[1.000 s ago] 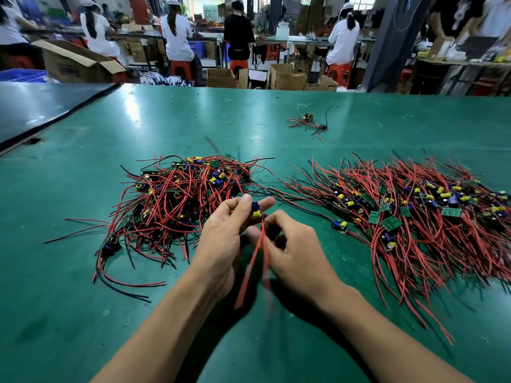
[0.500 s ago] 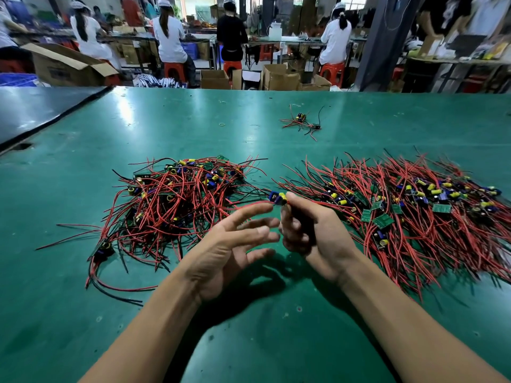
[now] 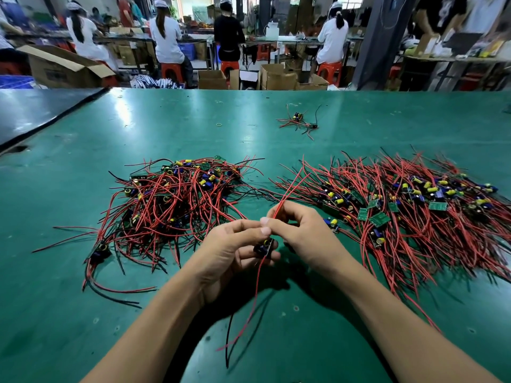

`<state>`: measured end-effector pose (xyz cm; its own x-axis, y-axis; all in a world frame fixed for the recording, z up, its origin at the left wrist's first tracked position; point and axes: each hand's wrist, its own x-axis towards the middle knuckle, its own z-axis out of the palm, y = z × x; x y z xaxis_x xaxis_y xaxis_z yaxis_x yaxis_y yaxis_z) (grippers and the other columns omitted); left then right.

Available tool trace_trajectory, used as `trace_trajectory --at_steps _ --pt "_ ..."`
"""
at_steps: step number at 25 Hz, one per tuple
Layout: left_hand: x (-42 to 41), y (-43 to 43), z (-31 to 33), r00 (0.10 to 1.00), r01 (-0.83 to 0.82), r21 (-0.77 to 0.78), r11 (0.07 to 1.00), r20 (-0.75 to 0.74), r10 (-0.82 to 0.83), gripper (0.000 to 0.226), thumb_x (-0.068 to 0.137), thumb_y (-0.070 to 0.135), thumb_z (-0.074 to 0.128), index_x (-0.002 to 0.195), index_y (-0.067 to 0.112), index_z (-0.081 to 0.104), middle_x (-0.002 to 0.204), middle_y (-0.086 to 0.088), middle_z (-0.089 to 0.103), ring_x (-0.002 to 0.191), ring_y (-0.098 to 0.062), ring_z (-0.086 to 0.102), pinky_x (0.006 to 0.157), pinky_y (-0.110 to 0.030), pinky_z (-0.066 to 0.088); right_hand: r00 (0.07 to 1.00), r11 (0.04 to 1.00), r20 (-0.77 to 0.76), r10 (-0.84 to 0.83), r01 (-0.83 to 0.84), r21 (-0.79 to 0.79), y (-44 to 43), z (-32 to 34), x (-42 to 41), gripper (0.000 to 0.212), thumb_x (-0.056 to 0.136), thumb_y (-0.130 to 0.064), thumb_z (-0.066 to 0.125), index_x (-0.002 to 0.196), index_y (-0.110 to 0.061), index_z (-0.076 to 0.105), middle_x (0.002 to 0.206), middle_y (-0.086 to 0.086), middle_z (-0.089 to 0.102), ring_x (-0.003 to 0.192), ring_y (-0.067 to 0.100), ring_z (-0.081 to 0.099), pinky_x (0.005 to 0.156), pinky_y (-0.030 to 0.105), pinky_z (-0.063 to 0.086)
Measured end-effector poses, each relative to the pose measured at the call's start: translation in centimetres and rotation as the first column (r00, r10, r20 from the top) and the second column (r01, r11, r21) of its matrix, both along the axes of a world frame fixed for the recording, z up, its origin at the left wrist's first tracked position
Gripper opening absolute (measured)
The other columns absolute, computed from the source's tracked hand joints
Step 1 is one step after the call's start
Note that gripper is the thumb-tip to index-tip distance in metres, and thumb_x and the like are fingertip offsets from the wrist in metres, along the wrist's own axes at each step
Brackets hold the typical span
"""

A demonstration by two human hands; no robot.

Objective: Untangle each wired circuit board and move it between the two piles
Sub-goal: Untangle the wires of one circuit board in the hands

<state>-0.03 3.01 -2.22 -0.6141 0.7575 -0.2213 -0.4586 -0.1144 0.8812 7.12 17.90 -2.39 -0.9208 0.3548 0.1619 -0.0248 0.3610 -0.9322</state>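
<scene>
vs half a second ago: left hand [image 3: 229, 252] was spread open, now its fingers curl round the circuit board [image 3: 265, 247], which has passed over from the right hand. right hand [image 3: 304, 233] now pinches the board's red leads [image 3: 287, 189], which point up and away. hands are together, fingertips touching, above the table between the piles. more leads [image 3: 255, 299] hang from the board toward the near edge.

around: left pile [image 3: 166, 200] tangled, loose ends reaching toward the left wrist. right pile [image 3: 414, 205] combed flatter, its wires lying just beside the right forearm. rubber band [image 3: 219, 124] and a stray wired board [image 3: 298, 120] lie far back, well apart.

edges: dark table [image 3: 36, 114] butts the green table [image 3: 138, 313] at far left. a bare green strip runs between the piles.
</scene>
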Motion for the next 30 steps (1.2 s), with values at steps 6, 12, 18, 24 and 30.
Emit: trace_trajectory --at_steps 6,12,18,24,30 --pt "0.0 0.2 -0.4 0.999 -0.030 -0.060 0.998 -0.043 0.027 0.007 0.072 0.003 0.073 0.079 0.006 0.072 0.071 -0.015 0.066 0.055 -0.024 0.065 0.052 -0.029 0.057 0.994 0.942 0.096 0.059 -0.024 -0.335 -1.0 -0.2 -0.3 0.014 0.099 -0.020 0.063 0.102 -0.019 0.077 0.080 0.002 0.072 0.069 0.012 0.066 0.064 0.028 0.056" --pt "1.0 1.0 -1.3 0.920 -0.189 -0.100 0.977 -0.365 0.141 0.014 0.093 0.001 0.059 0.085 -0.010 0.061 0.061 0.007 0.064 0.051 -0.016 0.053 0.047 -0.026 0.048 0.982 0.956 0.154 0.109 -0.061 -0.288 -0.9 -0.9 -0.6 0.037 0.103 -0.037 0.055 0.101 -0.008 0.077 0.099 0.016 0.077 0.087 0.022 0.068 0.091 0.045 0.053" --pt "1.3 0.9 -0.9 0.916 -0.169 -0.151 0.974 -0.389 0.098 0.015 0.091 0.003 0.061 0.077 0.003 0.062 0.059 -0.001 0.060 0.050 -0.018 0.053 0.045 -0.023 0.045 0.977 0.981 0.179 -0.113 0.138 -0.135 0.6 -0.9 -0.8 0.041 0.101 -0.050 0.053 0.088 -0.022 0.081 0.055 -0.014 0.063 0.048 -0.002 0.051 0.050 0.013 0.037" --pt "1.4 0.6 -0.5 0.915 -0.077 -0.157 0.985 -0.404 0.008 0.011 0.092 0.004 0.061 0.081 0.004 0.062 0.059 -0.003 0.056 0.048 -0.014 0.050 0.048 -0.021 0.042 0.960 0.907 0.037 -0.279 0.276 -0.319 2.3 -1.1 -1.0 0.038 0.099 -0.044 0.060 0.085 -0.015 0.080 0.043 -0.010 0.034 0.035 0.006 0.024 0.036 0.016 0.023" --pt "1.1 0.4 -0.7 0.931 0.021 -0.121 0.992 -0.360 -0.063 0.010 0.090 0.004 0.063 0.080 0.004 0.063 0.059 -0.002 0.057 0.051 -0.015 0.051 0.052 -0.024 0.040 0.982 0.501 0.117 -0.151 0.178 -0.847 3.4 0.5 -0.9 0.058 0.101 -0.037 0.051 0.051 -0.012 0.067 0.054 -0.002 0.044 0.033 0.007 0.023 0.033 0.018 0.018"
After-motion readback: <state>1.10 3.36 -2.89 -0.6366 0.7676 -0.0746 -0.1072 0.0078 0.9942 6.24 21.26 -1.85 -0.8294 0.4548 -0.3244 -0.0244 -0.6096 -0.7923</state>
